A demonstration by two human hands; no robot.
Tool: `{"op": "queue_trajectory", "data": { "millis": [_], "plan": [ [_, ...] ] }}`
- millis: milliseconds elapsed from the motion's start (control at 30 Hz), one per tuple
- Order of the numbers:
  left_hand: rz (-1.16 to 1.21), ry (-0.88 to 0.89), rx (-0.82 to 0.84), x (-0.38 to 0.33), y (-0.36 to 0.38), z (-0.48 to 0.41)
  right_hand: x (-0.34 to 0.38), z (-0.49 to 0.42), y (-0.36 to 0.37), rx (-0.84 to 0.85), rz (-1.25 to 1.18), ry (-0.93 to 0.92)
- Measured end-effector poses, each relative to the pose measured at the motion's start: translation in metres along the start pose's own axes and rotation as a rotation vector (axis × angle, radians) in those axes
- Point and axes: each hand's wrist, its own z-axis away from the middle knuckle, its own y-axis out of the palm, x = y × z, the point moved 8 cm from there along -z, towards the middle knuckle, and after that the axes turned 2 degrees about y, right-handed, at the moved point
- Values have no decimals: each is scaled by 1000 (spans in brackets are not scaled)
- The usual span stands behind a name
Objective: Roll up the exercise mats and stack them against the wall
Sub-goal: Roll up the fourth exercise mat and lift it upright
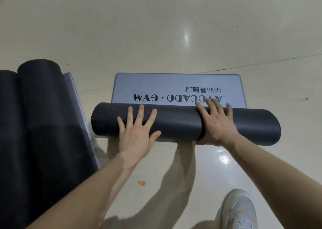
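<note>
Black rolled mats are lying at far L on floor, two side by side, running lengthwise away from cam. Grey flap of the inner one is trailing along its R side. L hand is pressing flat on top of mat roll, fingers straight & spread: grip wide, holding nothing. Small orange scrap is lying on floor below that hand, between the forearms. Mat roll, dark outer skin, is lying crosswise on floor at centre. Its grey unrolled end is lying flat just beyond it, printed w/ upside-down "AVOCADO · GYM" + Chinese chars. R hand is wrapping mat roll R of middle, fingers draped over top, thumb tucked under near side: grip holding mat roll. Pale shoe is showing at bottom R on floor.
</note>
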Motion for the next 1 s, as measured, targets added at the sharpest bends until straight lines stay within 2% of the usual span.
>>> {"op": "queue_trajectory", "data": {
  "millis": [100,200,300,400,633,767,900,1000],
  "plan": [
    [100,18,-35,12,-9,-54,4,7,5,-176,52,44],
    [56,50,-34,15,-16,-87,-1,-18,-1,-240,95,19],
    [-57,104,11,17,-14,-104,-9,-63,-29,-174,114,-40],
    [-115,145,-17,17,-23,-126,-10,-82,-43,-94,163,-93],
    [-178,214,101,0,-16,-66,3,-15,-23,37,142,-115],
    [-132,243,214,-9,4,-15,7,31,2,148,90,-155],
    [5,199,339,-4,4,-25,9,52,6,80,51,-80],
    [99,153,389,0,-3,-43,19,72,28,102,100,-56]
  ]
}}
